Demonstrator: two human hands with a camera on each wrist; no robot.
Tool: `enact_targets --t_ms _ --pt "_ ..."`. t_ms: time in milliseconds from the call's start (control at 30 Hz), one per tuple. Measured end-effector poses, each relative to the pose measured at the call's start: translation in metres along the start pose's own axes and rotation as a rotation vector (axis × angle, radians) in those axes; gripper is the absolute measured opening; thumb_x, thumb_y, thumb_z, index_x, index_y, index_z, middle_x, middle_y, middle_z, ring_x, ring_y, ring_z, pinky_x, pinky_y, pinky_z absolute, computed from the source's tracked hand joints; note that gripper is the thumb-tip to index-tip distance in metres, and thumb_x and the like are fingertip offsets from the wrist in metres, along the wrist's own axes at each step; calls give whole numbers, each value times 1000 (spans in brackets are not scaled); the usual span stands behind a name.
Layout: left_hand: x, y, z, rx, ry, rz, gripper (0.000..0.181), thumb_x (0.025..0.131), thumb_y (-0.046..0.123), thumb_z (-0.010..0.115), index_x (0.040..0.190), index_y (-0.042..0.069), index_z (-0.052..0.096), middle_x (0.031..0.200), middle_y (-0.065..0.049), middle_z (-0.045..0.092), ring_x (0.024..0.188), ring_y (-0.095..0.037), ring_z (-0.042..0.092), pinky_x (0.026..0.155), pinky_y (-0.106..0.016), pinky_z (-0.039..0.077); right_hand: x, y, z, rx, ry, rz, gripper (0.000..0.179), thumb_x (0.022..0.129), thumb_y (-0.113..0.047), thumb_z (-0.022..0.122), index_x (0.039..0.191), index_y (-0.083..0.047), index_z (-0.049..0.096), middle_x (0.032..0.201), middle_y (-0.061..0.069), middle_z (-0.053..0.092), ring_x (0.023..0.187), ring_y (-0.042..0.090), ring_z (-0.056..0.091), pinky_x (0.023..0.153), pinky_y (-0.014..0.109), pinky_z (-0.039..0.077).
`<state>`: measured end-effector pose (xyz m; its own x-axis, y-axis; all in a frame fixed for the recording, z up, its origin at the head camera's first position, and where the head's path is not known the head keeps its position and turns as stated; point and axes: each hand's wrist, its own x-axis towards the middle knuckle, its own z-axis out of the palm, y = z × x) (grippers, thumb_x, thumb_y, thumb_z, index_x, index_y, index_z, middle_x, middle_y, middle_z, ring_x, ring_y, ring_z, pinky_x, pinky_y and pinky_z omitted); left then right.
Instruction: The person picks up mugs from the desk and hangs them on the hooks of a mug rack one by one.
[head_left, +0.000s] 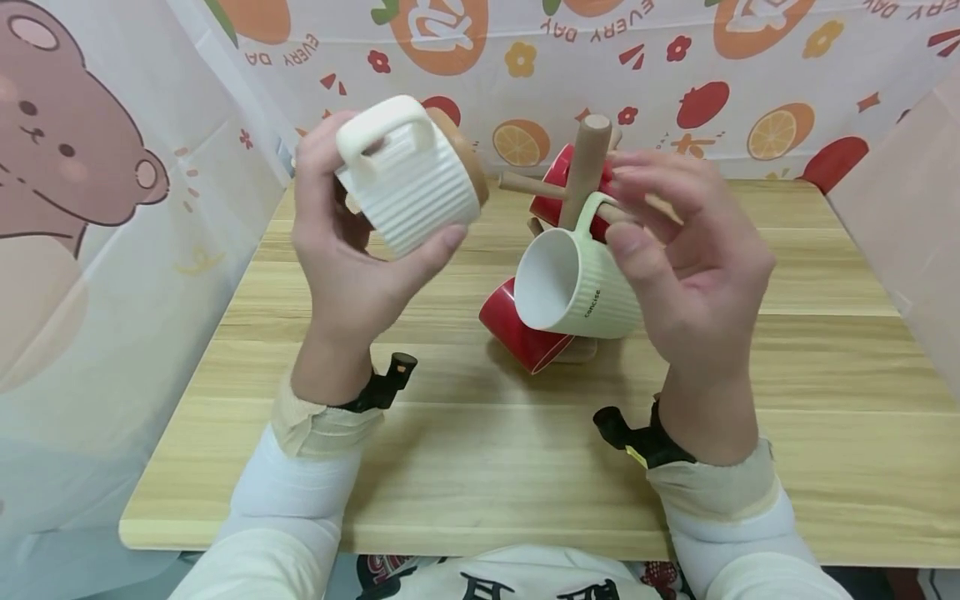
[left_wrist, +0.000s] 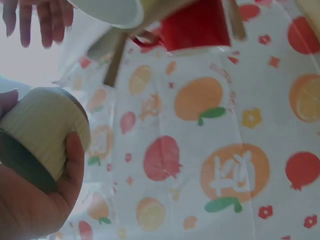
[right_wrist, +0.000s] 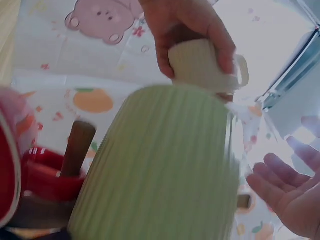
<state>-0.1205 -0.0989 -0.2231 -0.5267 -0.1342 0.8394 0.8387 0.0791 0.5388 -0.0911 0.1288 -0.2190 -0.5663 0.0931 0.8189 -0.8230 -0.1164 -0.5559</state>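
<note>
My left hand [head_left: 337,250] grips a white ribbed mug [head_left: 423,187] above the table, tilted with its handle up and a tan end facing right. A pale green ribbed mug [head_left: 607,287] marked "concise" hangs by its handle on a peg of the wooden mug rack [head_left: 588,162]. Beside that mug is my right hand [head_left: 701,267], fingers loosely bent; the right wrist view shows its fingers [right_wrist: 280,182] spread and apart from the green mug [right_wrist: 165,165].
One red mug [head_left: 517,325] sits low on the rack's near side, tilted. Another red mug [head_left: 551,179] is behind the post. A bare peg [head_left: 528,183] sticks out to the left. The wooden table [head_left: 480,467] meets a fruit-printed curtain [head_left: 585,83] at the back.
</note>
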Motion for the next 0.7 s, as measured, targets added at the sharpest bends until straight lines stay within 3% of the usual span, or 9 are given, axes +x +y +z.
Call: enact_targets --t_ms 100,167,367,700 --pt "1 -9 -4 120 -22 -31 72 64 20 83 121 -9 50 125 -5 51 114 -26 50 79 -36 58 5 11 -3 -126 0 -14 42 86 -16 72 110 16 63 114 21 64 113 36 57 102 47 48" --pt "1 -16 -4 186 -40 -42 69 65 20 83 121 -6 53 127 -3 50 117 -21 48 83 -32 55 7 18 -6 -226 -37 14 42 86 -13 71 117 12 62 119 17 63 118 30 55 106 45 45" --pt "-3 -35 -2 375 -132 -42 62 69 18 86 122 2 57 131 -11 50 127 -11 41 99 -29 44 8 30 -12 -449 -165 116 56 83 -7 69 137 -1 55 135 11 58 127 16 50 108 39 43" --pt "-13 -52 6 670 -288 77 58 77 30 80 124 9 55 131 -17 51 125 -25 45 94 -43 50 10 36 -15 -491 -223 105 58 86 -11 68 141 -6 52 140 5 56 127 15 52 103 38 47"
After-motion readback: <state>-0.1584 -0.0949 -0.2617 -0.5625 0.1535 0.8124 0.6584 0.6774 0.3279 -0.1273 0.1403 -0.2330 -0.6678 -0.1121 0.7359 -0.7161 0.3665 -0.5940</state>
